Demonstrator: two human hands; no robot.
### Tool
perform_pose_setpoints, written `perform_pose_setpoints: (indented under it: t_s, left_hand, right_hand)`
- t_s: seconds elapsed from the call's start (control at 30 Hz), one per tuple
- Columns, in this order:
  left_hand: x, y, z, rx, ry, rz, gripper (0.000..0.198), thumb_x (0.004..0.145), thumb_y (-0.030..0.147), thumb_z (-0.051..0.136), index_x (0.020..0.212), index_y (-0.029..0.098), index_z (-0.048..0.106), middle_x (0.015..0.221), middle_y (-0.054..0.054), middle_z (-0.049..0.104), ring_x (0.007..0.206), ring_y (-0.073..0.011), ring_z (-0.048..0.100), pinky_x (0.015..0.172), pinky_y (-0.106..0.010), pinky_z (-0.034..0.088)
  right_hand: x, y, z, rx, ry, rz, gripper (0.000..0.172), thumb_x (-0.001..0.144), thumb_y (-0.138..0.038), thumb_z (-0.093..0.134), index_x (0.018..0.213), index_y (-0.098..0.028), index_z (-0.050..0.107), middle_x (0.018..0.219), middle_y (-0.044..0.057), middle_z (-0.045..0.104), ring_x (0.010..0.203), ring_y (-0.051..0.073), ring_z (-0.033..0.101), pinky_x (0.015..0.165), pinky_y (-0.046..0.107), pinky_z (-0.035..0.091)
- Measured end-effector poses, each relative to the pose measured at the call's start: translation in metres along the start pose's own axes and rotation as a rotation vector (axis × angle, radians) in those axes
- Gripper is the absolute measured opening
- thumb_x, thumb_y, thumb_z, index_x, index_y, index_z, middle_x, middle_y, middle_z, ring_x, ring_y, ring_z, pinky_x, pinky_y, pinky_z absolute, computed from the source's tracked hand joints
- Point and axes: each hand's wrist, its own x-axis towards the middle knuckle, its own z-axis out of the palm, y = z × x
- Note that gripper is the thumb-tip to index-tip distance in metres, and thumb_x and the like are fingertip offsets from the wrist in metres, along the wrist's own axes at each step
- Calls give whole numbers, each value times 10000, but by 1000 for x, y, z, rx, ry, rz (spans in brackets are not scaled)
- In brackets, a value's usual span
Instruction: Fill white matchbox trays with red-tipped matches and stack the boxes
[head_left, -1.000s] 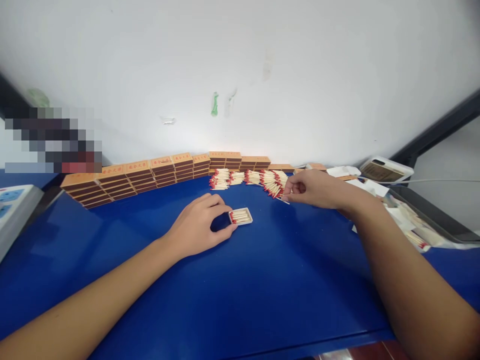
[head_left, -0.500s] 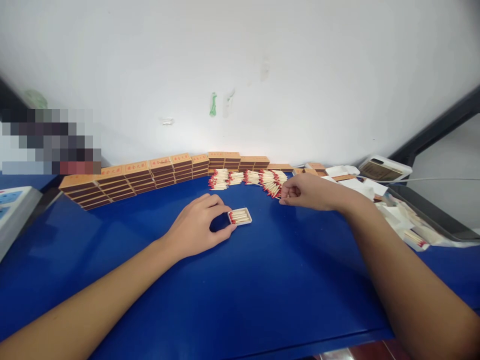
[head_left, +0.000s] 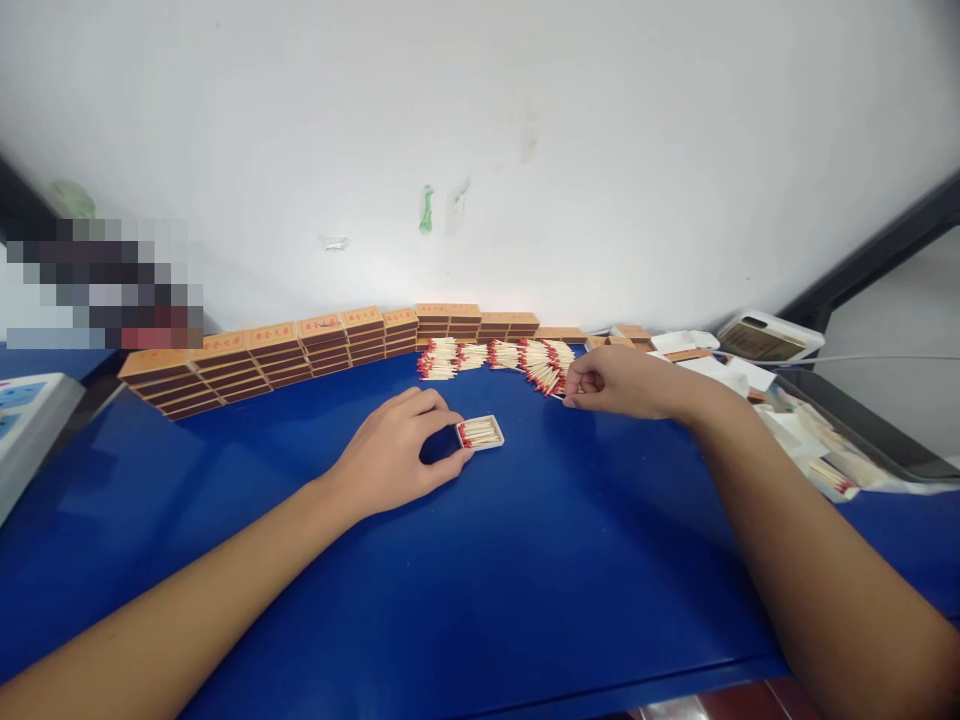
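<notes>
Between the thumb and forefinger of my left hand (head_left: 405, 447) is the left end of a small white matchbox tray (head_left: 495, 424), lying flat on the blue table. Several red-headed matches (head_left: 480, 433) lie side by side in it. At the right end of the loose match piles (head_left: 544, 368), my right hand (head_left: 604, 384) pinches a single match (head_left: 556, 396) whose end shows at the fingertips. The rest of that match is hidden by the fingers.
Stacked matchboxes (head_left: 277, 350) line the wall behind the piles. To the right are white paper pieces (head_left: 724, 375), a phone (head_left: 769, 338), a cable (head_left: 862, 358) and a black tray (head_left: 870, 430). A white box (head_left: 37, 420) stands at the far left.
My right hand has shifted very slightly to the right with the match at its fingertips. The left hand and the matchbox tray have stayed in place.
</notes>
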Motion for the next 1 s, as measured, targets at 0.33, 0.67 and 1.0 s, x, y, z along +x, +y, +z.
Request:
perform_pose_setpoints:
  t_s: [0.33, 0.67, 1.0]
  left_hand:
    - [0, 0, 0, 1, 3, -2, 287, 998, 395, 685, 1170, 181, 768, 1053, -77, 717, 928, -227, 656, 821, -408, 559]
    - [0, 0, 0, 5, 1, -1, 279, 998, 392, 688, 1168, 185, 767, 1045, -76, 714, 920, -227, 655, 818, -399, 551]
    - [1, -1, 1, 3, 5, 3, 288, 998, 393, 689, 1172, 178, 770, 1045, -71, 711, 923, -224, 653, 813, -400, 551]
  right_hand:
    - [-1, 2, -5, -63, 49, 23, 197, 831, -431, 732, 838, -235, 752, 714, 17, 662, 639, 178, 584, 598, 307, 369]
    - [1, 1, -3, -94, 29, 49, 86, 834, -289, 680, 810, -224, 730, 718, 20, 677, 652, 179, 596, 597, 301, 385]
    - [3, 4, 0, -81, 43, 60, 63, 820, -262, 690, 830, -221, 736, 738, 18, 704, 664, 177, 612, 594, 294, 392]
